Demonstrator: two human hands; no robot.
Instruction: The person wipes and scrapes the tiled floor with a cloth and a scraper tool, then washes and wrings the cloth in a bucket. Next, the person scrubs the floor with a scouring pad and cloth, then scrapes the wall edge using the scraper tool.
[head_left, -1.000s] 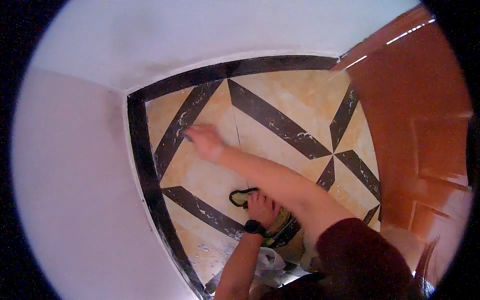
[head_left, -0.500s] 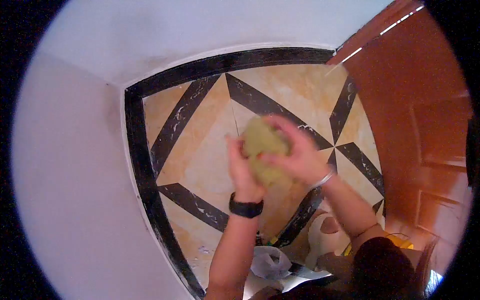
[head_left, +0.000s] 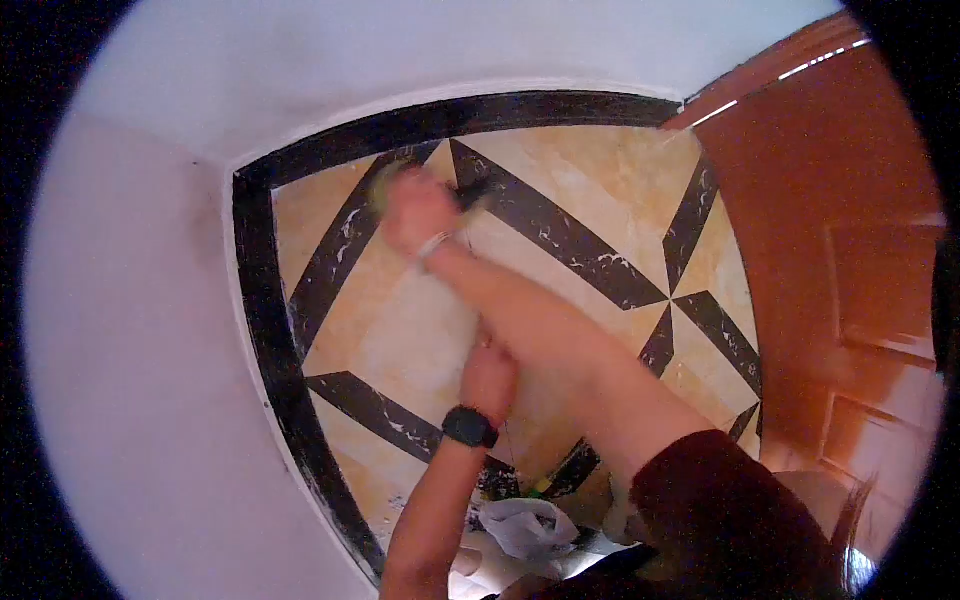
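My right hand (head_left: pixel 420 208), a silvery band at its wrist, is stretched to the far left over the floor, closed on a yellow-green cloth (head_left: pixel 383 186). Both are smeared by motion, and only an edge of the cloth shows past the fingers. My left hand (head_left: pixel 490 382), with a black watch (head_left: pixel 470 427) on the wrist, is lower down, close to my right forearm. That forearm covers part of its fingers, so I cannot see whether they hold anything.
The tiled floor (head_left: pixel 400 320) has dark diagonal bands and a black border along the white walls (head_left: pixel 140 330). A reddish-brown wooden door (head_left: pixel 800 240) stands at the right. Near my body lies a whitish translucent plastic bag (head_left: pixel 525 527).
Both hands were together around the cloth. My right hand has carried it away, up and to the left, while my left hand has let go and dropped lower in the view.
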